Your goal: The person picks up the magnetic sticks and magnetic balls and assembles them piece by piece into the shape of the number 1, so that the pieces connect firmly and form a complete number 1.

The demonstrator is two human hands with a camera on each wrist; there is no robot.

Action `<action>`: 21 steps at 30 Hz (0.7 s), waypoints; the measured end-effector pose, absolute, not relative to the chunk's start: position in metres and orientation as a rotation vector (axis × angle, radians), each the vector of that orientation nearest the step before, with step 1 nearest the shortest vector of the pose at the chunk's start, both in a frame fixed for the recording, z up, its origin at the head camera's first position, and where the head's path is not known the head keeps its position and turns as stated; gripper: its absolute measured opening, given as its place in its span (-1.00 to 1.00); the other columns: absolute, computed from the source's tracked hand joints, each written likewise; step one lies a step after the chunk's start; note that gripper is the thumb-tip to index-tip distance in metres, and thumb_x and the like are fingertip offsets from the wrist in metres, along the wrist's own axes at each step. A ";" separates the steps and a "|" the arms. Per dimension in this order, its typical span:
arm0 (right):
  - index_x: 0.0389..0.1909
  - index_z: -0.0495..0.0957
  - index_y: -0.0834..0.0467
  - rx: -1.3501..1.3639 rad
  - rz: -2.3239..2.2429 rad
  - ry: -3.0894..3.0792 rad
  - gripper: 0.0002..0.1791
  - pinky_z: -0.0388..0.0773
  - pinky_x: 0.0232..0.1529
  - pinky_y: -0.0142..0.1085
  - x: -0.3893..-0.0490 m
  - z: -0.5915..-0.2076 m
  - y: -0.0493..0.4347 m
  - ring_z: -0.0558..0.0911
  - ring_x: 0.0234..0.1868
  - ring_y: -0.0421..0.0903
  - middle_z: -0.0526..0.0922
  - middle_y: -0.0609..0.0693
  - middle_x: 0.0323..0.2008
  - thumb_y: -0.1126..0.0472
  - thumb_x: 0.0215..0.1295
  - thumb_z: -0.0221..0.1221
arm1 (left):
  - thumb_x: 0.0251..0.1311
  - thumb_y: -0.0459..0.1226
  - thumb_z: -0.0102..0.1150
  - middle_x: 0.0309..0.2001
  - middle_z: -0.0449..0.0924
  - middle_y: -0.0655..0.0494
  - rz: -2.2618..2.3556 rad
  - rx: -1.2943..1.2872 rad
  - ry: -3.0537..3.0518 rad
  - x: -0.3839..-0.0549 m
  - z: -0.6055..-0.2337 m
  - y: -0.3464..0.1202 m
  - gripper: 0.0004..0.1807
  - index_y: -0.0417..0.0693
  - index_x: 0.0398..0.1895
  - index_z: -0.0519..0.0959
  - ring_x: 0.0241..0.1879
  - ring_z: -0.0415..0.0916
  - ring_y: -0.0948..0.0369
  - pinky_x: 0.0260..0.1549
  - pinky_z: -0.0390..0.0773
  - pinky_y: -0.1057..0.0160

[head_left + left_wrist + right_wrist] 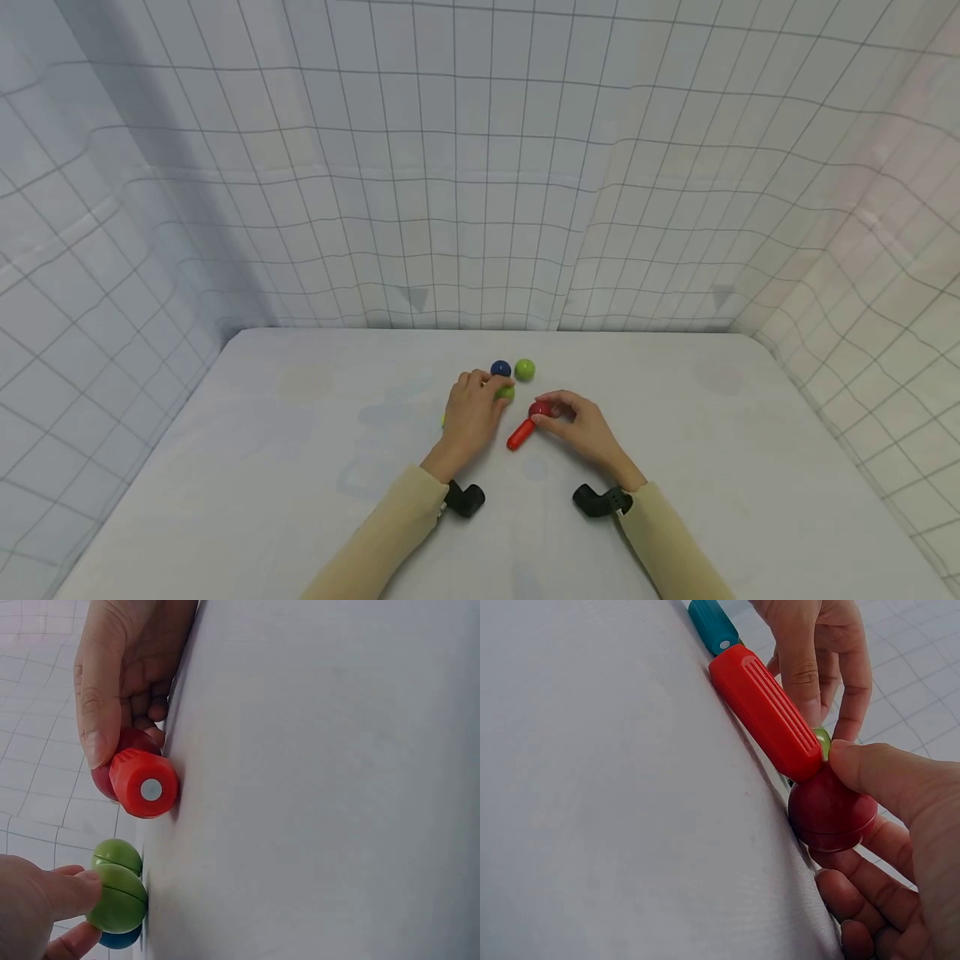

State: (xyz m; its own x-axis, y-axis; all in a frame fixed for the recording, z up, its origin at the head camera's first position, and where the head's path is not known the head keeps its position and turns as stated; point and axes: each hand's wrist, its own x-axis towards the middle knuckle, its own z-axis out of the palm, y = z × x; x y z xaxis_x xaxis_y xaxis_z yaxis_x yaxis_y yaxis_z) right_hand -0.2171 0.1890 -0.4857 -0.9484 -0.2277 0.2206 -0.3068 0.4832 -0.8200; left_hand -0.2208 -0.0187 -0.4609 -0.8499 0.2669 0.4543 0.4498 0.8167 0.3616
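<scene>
My left hand (472,412) pinches a green ball (120,900) between thumb and fingers. A second green ball (525,369) and a dark blue ball (501,367) lie just beyond it. To the right, my right hand (583,427) pinches a dark red ball (832,810) with its thumb and fingertips. A bright red ridged rod (765,709) touches the red ball at one end. Its other end, with a round metal disc (151,790), points toward my body. A teal rod (714,626) shows near the left hand in the right wrist view.
A sliver of something yellow-green (443,421) peeks out left of the left hand, mostly hidden. The objects lie on a white-covered table (285,433). White grid-patterned curtains (480,167) hang behind and at both sides.
</scene>
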 end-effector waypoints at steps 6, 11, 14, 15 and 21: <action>-0.06 0.63 0.06 0.462 1.493 -2.637 -0.65 0.41 -0.23 -0.26 -0.216 -0.485 0.189 0.50 -0.27 -0.13 0.57 -0.12 -0.33 0.07 0.12 0.37 | 0.19 -0.21 0.27 -0.19 0.47 0.01 -0.643 -0.521 -2.643 -0.221 -0.461 -0.019 -0.75 0.08 -0.05 0.59 -0.18 0.35 0.07 -0.21 0.39 0.15; -0.06 0.63 0.04 0.445 1.487 -2.642 -0.63 0.42 -0.23 -0.25 -0.216 -0.485 0.188 0.51 -0.26 -0.14 0.59 -0.15 -0.30 0.05 0.10 0.37 | 0.18 -0.21 0.28 -0.19 0.46 -0.01 -0.625 -0.514 -2.657 -0.223 -0.461 -0.019 -0.72 0.07 -0.03 0.56 -0.17 0.35 0.06 -0.19 0.39 0.14; -0.07 0.63 0.04 0.449 1.477 -2.639 -0.64 0.42 -0.23 -0.26 -0.216 -0.485 0.187 0.51 -0.26 -0.15 0.58 -0.16 -0.32 0.05 0.10 0.37 | 0.17 -0.20 0.29 -0.20 0.46 -0.02 -0.617 -0.510 -2.667 -0.224 -0.461 -0.019 -0.69 0.07 -0.01 0.54 -0.17 0.35 0.05 -0.19 0.38 0.13; -0.07 0.63 0.04 0.452 1.474 -2.638 -0.64 0.42 -0.23 -0.26 -0.216 -0.485 0.187 0.50 -0.27 -0.15 0.57 -0.16 -0.33 0.05 0.10 0.38 | 0.17 -0.20 0.29 -0.20 0.46 -0.02 -0.611 -0.510 -2.671 -0.224 -0.462 -0.019 -0.69 0.07 0.00 0.53 -0.17 0.35 0.05 -0.19 0.38 0.13; -0.07 0.63 0.05 0.454 1.463 -2.635 -0.64 0.42 -0.24 -0.26 -0.217 -0.485 0.188 0.51 -0.28 -0.14 0.58 -0.15 -0.34 0.08 0.09 0.38 | 0.19 -0.18 0.27 -0.20 0.46 -0.01 -0.613 -0.521 -2.679 -0.224 -0.464 -0.018 -0.68 0.07 0.01 0.52 -0.17 0.34 0.06 -0.20 0.38 0.13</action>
